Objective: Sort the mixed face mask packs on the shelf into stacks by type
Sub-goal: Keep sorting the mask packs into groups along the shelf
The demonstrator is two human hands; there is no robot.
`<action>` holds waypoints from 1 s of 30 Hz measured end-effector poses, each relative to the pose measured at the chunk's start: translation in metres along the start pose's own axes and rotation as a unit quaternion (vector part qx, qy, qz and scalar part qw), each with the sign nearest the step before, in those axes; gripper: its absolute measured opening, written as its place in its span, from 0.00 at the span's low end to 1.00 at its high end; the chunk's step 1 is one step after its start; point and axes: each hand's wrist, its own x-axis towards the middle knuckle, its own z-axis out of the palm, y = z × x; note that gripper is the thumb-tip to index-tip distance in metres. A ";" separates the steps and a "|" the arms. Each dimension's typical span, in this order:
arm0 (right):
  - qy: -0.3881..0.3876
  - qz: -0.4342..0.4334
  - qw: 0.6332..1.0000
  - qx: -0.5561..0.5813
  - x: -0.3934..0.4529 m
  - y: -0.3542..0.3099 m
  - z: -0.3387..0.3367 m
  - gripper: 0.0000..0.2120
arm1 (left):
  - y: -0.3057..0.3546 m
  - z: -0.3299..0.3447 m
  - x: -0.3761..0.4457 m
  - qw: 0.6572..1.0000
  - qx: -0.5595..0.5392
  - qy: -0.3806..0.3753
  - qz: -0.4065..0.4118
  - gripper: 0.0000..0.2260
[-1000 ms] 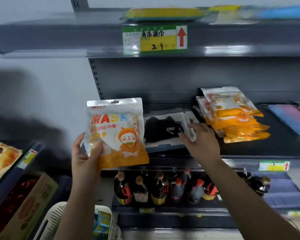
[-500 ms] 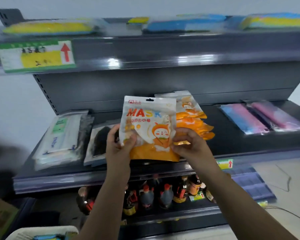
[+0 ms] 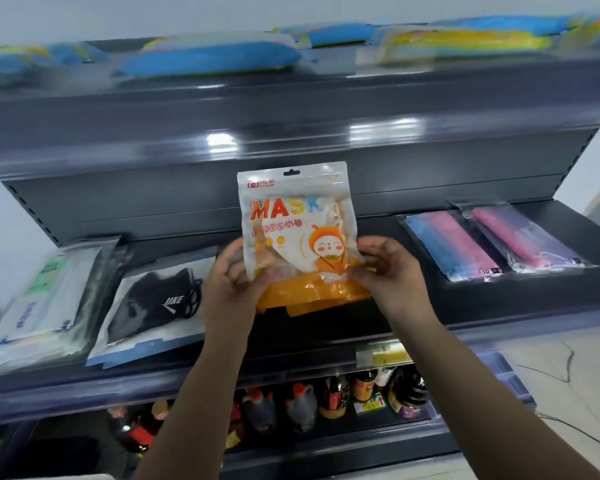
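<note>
Both hands hold an orange and white children's mask pack (image 3: 297, 230) marked MASK, upright over the middle shelf (image 3: 430, 306). My left hand (image 3: 236, 275) grips its lower left edge, my right hand (image 3: 385, 268) its lower right edge. Under it the orange edges of a stack of like packs (image 3: 312, 299) show, mostly hidden. To the left lies a black mask pack (image 3: 153, 299) on a blue-edged stack, and further left a stack of white packs (image 3: 42, 296). On the right lie blue-pink packs (image 3: 454, 251) and pink-purple packs (image 3: 520, 244).
The upper shelf (image 3: 291, 109) overhangs the hands and carries blurred blue and yellow packs (image 3: 205, 58). Below, sauce bottles (image 3: 302, 407) fill the lower shelf. A yellow price tag (image 3: 381, 355) sits on the middle shelf's front edge. Grey floor with a cable lies at the right.
My right hand left the black pack and took the orange pack's right edge. Both hands carried the pack right, over the orange stack. The view swung right.
</note>
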 end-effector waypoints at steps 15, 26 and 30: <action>0.028 -0.053 0.991 -0.122 0.073 0.011 0.027 0.15 | -0.016 0.002 0.084 0.992 0.122 0.006 0.025 0.23; 0.024 -0.090 0.971 -0.219 0.092 0.030 0.008 0.09 | -0.011 0.023 0.084 0.914 0.396 0.014 0.085 0.25; 0.036 -0.100 0.971 -0.213 0.100 0.032 -0.020 0.12 | 0.003 0.055 0.072 0.864 0.470 0.015 0.180 0.23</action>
